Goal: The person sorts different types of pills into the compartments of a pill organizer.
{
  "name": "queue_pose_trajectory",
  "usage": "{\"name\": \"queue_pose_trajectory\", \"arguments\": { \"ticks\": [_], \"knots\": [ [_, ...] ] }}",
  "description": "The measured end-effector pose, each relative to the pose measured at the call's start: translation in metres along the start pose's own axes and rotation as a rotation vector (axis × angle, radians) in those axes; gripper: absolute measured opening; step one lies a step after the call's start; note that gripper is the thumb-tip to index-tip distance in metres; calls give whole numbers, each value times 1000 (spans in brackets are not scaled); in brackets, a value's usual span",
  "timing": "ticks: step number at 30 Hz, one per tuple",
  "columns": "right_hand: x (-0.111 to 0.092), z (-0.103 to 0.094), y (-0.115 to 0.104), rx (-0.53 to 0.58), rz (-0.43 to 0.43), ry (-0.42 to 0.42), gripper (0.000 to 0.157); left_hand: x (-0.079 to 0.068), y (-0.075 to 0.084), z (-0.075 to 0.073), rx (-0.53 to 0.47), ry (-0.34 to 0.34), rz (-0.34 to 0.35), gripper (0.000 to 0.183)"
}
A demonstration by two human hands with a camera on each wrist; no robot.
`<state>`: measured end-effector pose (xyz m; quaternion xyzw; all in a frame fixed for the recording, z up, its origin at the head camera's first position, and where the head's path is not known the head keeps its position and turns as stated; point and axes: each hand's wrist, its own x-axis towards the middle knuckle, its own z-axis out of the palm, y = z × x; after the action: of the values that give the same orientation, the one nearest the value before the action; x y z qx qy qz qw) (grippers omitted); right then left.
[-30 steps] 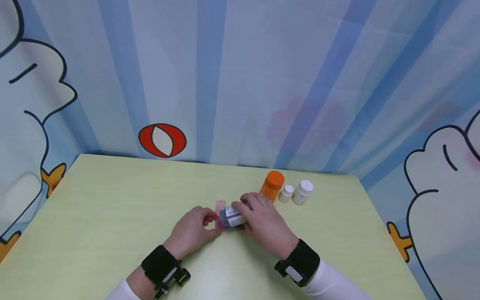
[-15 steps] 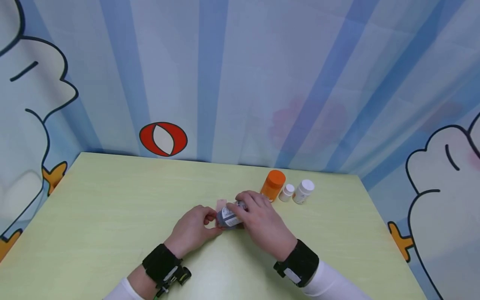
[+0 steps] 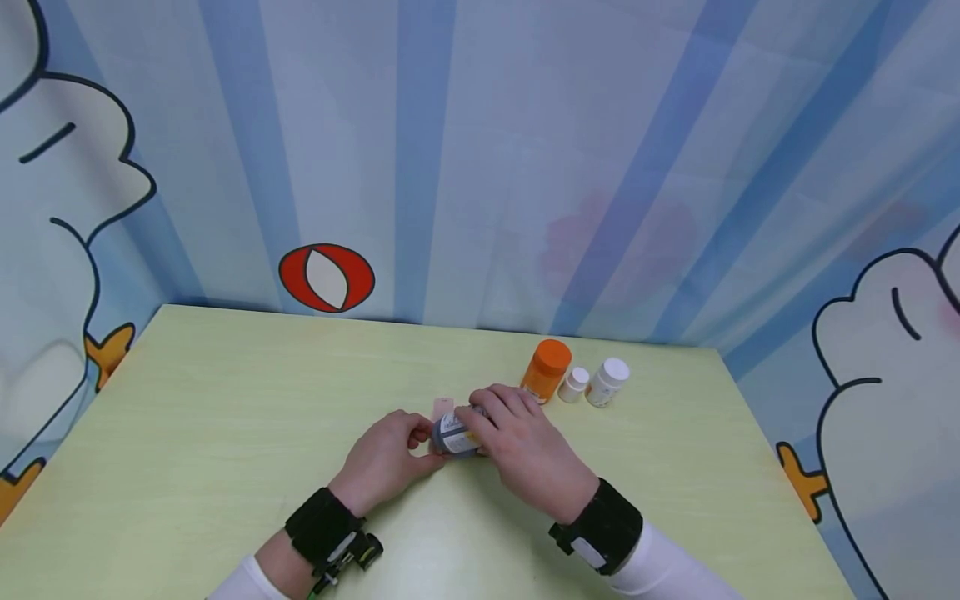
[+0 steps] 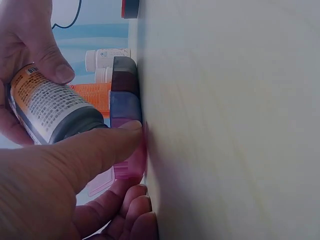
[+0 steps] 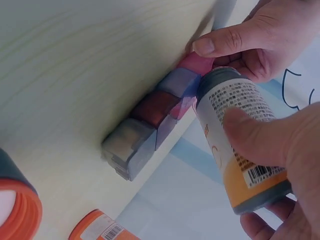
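My right hand [image 3: 536,454] grips a grey pill bottle [image 5: 227,132] with a white and orange label. The bottle is tipped over, its uncapped neck close above the pink end of a pill organizer [image 5: 156,111]. That organizer is a row of coloured compartments, pink, blue, dark red and grey, lying on the table. In the head view its pink lid [image 3: 443,407] stands flipped open on the far side. My left hand [image 3: 386,462] pinches the pink end between thumb [image 4: 112,142] and fingers. The bottle's mouth is hidden behind that thumb in the left wrist view.
Behind my right hand stand an orange bottle [image 3: 547,371], a small white bottle [image 3: 574,385] and a larger white bottle [image 3: 608,382]. A dark cap with an orange-red rim [image 5: 22,200] lies near the organizer's grey end. A patterned curtain [image 3: 480,167] hangs behind the table.
The grey bottle has shifted slightly left and come over the pink compartment, my right hand turning a little with it. My left hand keeps its hold on the organizer.
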<state>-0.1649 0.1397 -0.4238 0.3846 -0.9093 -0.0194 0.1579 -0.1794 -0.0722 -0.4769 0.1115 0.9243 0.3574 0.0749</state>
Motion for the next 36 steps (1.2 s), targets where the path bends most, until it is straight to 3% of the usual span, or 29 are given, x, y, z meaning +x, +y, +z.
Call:
{"name": "queue_pose_trajectory", "arguments": {
  "ticks": [9,13,21,36],
  "knots": [
    [-1,-2,0,38,9,-44,60,-1,0,0,7,8,22,43],
    [0,-3,0,78,16,-25,60,0,-1,0,-4,7,19,42],
    [1,-2,2,107,52,10,43,-1,1,-1,-16,2,12,42],
    [0,1,3,130,117,47,49,-1,0,0,-16,-2,11,44]
  ]
}}
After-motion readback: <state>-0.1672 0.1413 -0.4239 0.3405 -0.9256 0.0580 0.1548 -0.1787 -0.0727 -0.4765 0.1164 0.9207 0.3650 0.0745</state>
